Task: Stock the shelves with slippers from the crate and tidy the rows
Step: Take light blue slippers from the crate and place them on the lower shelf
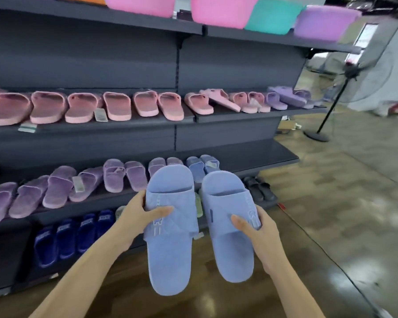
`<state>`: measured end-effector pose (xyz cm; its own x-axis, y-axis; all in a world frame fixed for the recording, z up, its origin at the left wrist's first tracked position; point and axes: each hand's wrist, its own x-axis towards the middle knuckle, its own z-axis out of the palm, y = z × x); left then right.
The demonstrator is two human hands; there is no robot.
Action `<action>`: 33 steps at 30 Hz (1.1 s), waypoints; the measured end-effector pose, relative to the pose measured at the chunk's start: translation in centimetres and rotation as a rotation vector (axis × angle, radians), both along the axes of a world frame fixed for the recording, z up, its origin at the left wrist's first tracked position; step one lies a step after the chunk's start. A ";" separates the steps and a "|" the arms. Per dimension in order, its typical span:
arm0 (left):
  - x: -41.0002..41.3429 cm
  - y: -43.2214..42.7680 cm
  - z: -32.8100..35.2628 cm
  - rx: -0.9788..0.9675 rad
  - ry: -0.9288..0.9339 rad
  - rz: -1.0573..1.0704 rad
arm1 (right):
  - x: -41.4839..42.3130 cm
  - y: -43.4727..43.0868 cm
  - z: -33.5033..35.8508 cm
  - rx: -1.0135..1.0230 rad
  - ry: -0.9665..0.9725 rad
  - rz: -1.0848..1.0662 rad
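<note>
So: L hand (139, 211) clamped on one light-blue slide (170, 255) at the strap, R hand (259, 228) likewise on the second slide (230, 255), both midair w/ toes toward the shelf (274, 154). Risk, imo: strap-only grips let a heel swing & knock the shelved blue pair (202, 167) askew.

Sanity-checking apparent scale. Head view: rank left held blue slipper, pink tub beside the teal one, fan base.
1. left blue slipper: largest, but nearest the camera
2. pink tub: cut off by frame top
3. fan base: smallest
</note>
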<state>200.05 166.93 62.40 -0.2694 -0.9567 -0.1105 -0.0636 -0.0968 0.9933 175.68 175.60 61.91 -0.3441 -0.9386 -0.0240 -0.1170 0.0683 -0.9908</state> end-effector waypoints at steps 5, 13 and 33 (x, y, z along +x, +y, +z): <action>-6.8 -3.2 -0.6 0.043 -0.018 -0.080 | -5.8 -1.2 -0.7 -0.006 -0.028 -0.100; -16.3 -10.1 -2.0 0.076 -0.034 -0.176 | -12.9 -5.4 -2.1 0.010 -0.096 -0.220; -30.3 -31.2 -6.2 0.214 0.042 -0.141 | -27.6 -26.8 -4.2 0.156 -0.131 -0.219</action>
<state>169.75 135.74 56.17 -0.4073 -0.8651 -0.2926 -0.0510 -0.2983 0.9531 148.10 148.83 57.68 -0.5223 -0.8240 -0.2195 0.0454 0.2302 -0.9721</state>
